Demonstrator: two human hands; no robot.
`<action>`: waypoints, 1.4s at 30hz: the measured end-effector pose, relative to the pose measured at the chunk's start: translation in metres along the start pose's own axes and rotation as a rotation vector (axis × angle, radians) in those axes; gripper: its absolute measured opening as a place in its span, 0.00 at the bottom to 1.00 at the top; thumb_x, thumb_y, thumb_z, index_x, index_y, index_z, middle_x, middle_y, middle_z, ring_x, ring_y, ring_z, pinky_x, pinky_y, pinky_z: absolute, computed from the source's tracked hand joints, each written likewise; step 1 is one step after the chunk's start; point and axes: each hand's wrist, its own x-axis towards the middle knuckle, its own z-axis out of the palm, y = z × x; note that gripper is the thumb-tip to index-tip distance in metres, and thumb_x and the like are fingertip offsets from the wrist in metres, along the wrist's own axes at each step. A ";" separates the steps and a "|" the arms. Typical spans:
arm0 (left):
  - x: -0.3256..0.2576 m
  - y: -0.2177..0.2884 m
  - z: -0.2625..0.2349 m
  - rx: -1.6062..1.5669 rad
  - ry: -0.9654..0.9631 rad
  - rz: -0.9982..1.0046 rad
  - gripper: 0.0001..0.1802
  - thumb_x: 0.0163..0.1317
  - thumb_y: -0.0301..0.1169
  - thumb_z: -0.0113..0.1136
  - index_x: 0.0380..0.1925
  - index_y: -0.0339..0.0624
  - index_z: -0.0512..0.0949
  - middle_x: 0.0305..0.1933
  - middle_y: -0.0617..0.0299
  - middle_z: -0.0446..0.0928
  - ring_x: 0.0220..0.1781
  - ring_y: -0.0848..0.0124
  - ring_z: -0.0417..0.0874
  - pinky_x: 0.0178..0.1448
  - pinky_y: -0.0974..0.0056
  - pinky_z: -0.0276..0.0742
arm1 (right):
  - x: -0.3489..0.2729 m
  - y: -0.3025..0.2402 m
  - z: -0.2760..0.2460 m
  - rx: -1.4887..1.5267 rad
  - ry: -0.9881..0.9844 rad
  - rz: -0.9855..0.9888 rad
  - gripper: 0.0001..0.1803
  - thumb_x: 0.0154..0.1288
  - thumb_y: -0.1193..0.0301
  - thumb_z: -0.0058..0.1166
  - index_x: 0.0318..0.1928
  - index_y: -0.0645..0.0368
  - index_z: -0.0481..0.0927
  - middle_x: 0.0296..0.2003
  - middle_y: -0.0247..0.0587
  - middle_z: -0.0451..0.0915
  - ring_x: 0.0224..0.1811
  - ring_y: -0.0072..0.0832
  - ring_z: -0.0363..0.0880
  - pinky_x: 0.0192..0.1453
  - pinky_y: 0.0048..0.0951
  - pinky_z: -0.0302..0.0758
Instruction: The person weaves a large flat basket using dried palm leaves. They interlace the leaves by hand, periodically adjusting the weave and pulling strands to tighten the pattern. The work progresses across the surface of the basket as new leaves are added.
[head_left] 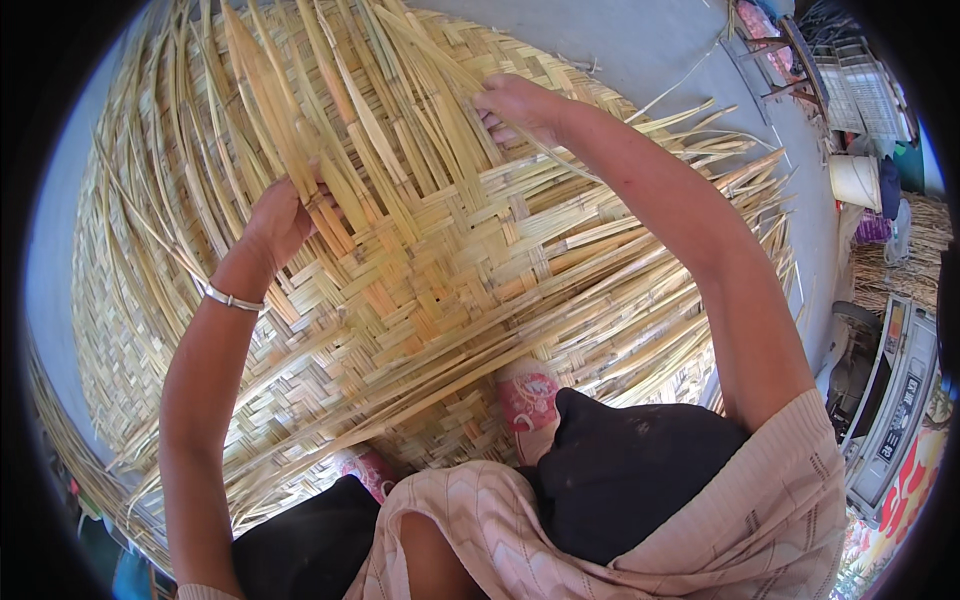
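A large mat [440,275] woven from flat, straw-coloured reed strips spreads in front of me and under my feet. Many loose strip ends stick out from its weave, upward and to the right. My left hand [285,218], with a bangle [234,298] on the wrist, is closed round a few upright reed strips [268,95] left of the mat's middle. Farther off and to the right, my right hand [522,110] pinches a long reed strip [440,58] that slants up to the left. Part of the left fingers is hidden behind the strips.
My red patterned shoes [528,395] rest on the mat, below my dark-clothed knees [640,470]. Along the right side are a white bucket [855,183], a wire rack [855,85], a vehicle's front [893,400] and a heap of dry reeds [920,250]. Grey floor [640,50] borders the mat.
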 end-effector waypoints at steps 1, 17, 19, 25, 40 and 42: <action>-0.001 0.000 0.000 -0.047 -0.044 0.005 0.18 0.72 0.41 0.47 0.48 0.38 0.74 0.44 0.58 0.77 0.46 0.66 0.79 0.53 0.59 0.78 | 0.000 -0.001 0.000 -0.002 0.003 -0.011 0.18 0.68 0.66 0.45 0.54 0.63 0.70 0.44 0.49 0.78 0.48 0.39 0.77 0.54 0.43 0.75; -0.010 0.015 -0.002 -0.189 -0.385 0.083 0.23 0.73 0.38 0.37 0.52 0.27 0.71 0.50 0.48 0.78 0.54 0.60 0.79 0.63 0.58 0.74 | 0.002 0.009 -0.004 0.029 0.024 -0.017 0.20 0.69 0.62 0.49 0.55 0.61 0.69 0.47 0.41 0.75 0.50 0.35 0.74 0.56 0.42 0.73; -0.013 0.015 0.004 -0.147 -0.350 0.075 0.25 0.75 0.40 0.34 0.54 0.26 0.70 0.51 0.48 0.77 0.54 0.60 0.79 0.62 0.59 0.75 | 0.002 0.012 -0.002 0.015 0.056 -0.009 0.20 0.69 0.62 0.49 0.55 0.60 0.70 0.47 0.41 0.75 0.50 0.35 0.74 0.55 0.41 0.74; -0.018 0.028 0.003 0.086 -0.450 0.296 0.27 0.75 0.42 0.33 0.54 0.26 0.70 0.58 0.43 0.73 0.62 0.56 0.74 0.63 0.57 0.75 | 0.001 0.020 -0.003 0.034 0.039 -0.013 0.21 0.68 0.62 0.51 0.55 0.61 0.70 0.47 0.42 0.74 0.49 0.34 0.74 0.52 0.38 0.76; 0.036 0.061 0.014 0.199 -0.667 0.081 0.47 0.62 0.54 0.57 0.70 0.36 0.52 0.73 0.49 0.56 0.72 0.54 0.62 0.66 0.51 0.71 | -0.026 0.003 -0.008 0.114 0.062 -0.079 0.13 0.69 0.60 0.51 0.44 0.56 0.73 0.38 0.31 0.74 0.40 0.23 0.73 0.47 0.30 0.74; 0.039 0.063 0.029 0.281 -0.628 0.201 0.51 0.57 0.58 0.61 0.70 0.38 0.53 0.74 0.50 0.54 0.73 0.56 0.60 0.70 0.49 0.65 | -0.024 0.003 -0.009 0.134 0.060 -0.093 0.13 0.69 0.61 0.50 0.45 0.56 0.73 0.38 0.32 0.75 0.41 0.23 0.74 0.47 0.30 0.75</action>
